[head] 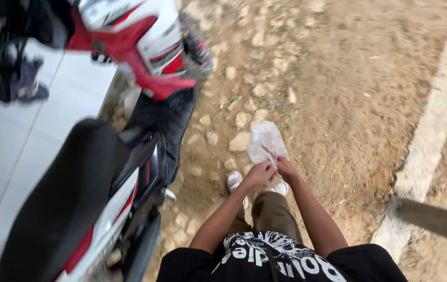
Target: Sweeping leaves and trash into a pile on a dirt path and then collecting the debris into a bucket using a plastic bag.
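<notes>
A thin, crumpled, translucent white plastic bag (266, 142) hangs in the air, its gathered lower end pinched at six o'clock, its loose body puffing up towards twelve o'clock.

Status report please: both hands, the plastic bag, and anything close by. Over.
Left hand and right hand both grip clear plastic bag, held in front. Red-and-white scooter parked close on the left. Stony dirt ground below.

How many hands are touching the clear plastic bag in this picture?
2. The left hand grips the lower edge of the plastic bag on its left side; the right hand pinches it beside that, both above the stony ground.
</notes>
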